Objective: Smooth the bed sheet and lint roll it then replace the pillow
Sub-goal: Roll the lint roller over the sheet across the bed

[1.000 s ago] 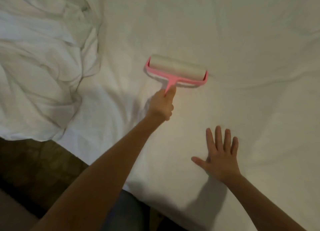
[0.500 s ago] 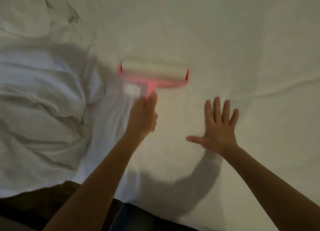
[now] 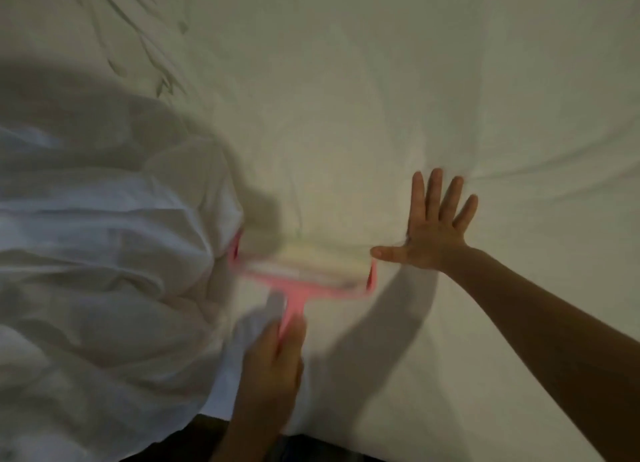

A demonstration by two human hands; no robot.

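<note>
- White fitted bed sheet (image 3: 398, 80): fills most of the view, soft and thin over the mattress. Creases fan out from the flat palm on it. Likely drags and bunches under the roller unless pinned.
- Crumpled white duvet (image 3: 104, 253): heaped on the left, its edge right up against the roller's left end. Judgement: it could snag on a stroke that way.
- Pink plastic T-frame lint roller with pale sticky drum (image 3: 301, 278): on the sheet near the bed's front edge, between the duvet and the flat hand. Motion-blurred. The drum's long axis runs left-right, and the handle points back toward the person. Looks light and rigid, with a tacky drum, so hold it by the handle only.
- Right hand (image 3: 433, 233): flat on the sheet with fingers spread wide, holding nothing. The thumb tip is just beside the drum's right end; can't tell if they touch.
- Left hand (image 3: 270, 368): wrapped round the roller's handle; blurred.
- Pillow: not in view.
</note>
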